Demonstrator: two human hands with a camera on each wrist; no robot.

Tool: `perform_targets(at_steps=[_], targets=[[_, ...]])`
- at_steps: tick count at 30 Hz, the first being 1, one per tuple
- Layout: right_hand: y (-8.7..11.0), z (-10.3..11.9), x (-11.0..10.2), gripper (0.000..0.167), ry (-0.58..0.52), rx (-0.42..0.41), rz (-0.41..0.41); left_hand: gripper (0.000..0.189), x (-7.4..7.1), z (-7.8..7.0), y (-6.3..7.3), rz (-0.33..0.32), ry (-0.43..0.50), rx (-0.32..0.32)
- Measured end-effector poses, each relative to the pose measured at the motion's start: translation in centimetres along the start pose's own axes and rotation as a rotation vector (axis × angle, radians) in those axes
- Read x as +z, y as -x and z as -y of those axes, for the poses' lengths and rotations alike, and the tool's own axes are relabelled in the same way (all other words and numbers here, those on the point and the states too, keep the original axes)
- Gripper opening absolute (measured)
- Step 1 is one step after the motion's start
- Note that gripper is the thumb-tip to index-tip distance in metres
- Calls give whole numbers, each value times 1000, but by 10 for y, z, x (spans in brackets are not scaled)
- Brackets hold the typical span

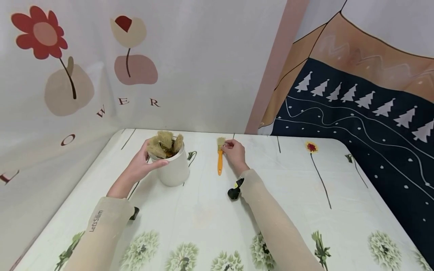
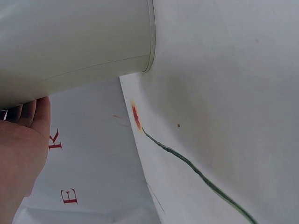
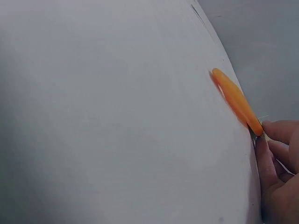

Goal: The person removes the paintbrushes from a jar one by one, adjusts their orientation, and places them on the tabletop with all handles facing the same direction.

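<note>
Flower-print tablecloth (image 1: pixel 203 218): at eleven o'clock, left hand (image 1: pixel 138 167) curled round pot (image 1: pixel 173 172); at twelve, right hand (image 1: pixel 236 153) pinches brush (image 1: pixel 220 162) near bristles (image 1: pixel 221 141). Slack left grip could tip pot, spilling tufts (image 1: pixel 165 139).

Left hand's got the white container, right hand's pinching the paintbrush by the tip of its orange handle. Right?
Not quite: the right hand pinches the paintbrush near its bristle end; the tip of the orange handle is free, as the right wrist view shows.
</note>
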State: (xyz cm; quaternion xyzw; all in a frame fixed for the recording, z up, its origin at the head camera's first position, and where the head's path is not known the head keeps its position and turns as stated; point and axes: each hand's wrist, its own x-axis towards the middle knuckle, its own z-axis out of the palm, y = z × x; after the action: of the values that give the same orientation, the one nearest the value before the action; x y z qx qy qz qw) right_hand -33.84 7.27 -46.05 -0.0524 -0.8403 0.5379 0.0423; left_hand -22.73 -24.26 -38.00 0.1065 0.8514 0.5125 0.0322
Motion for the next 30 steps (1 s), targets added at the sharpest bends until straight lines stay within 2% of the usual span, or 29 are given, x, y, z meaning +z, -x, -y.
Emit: perform_targets(at_steps=[15,22,30], targets=[[1,-1,1,29,-15,6,-14,97,0,1,0,-3,-14,-7],[0,1,-3,30,-199,65,-12,96,-1,0,-1,3,-7,-1],[3,2,-7,31,-288,28,-22,94,0,1,0,-5,-13,3]])
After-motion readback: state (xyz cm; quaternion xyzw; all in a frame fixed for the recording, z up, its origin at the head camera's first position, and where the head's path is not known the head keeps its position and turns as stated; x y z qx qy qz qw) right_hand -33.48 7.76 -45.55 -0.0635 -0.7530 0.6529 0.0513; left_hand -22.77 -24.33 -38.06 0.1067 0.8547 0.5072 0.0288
